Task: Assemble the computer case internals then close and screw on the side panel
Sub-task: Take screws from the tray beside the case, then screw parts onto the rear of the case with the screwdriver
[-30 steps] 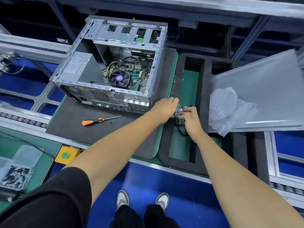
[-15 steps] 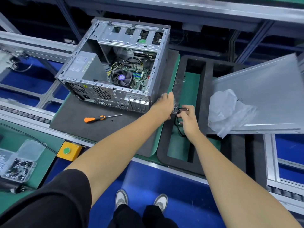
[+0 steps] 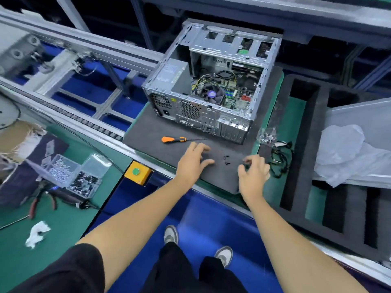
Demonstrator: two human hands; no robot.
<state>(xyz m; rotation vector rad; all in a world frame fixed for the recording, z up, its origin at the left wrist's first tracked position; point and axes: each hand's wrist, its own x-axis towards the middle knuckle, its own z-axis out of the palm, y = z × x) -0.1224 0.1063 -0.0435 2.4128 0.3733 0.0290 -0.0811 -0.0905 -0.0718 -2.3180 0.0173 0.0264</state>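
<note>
Both hands have left the cable bundle point(image 3: 280, 159). The left hand point(image 3: 191, 160) spreads wide, the right hand point(image 3: 252, 173) curls loosely empty, over grey foam mat point(image 3: 148, 132); computer case point(image 3: 213, 85) at twelve o'clock, green conveyor bench point(image 3: 63, 225) at eight.

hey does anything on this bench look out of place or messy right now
A few small black screws lie loose on the grey foam mat between the left hand and right hand, where they could roll or get lost. The side panel rests tilted across the foam tray, off the case.
</note>
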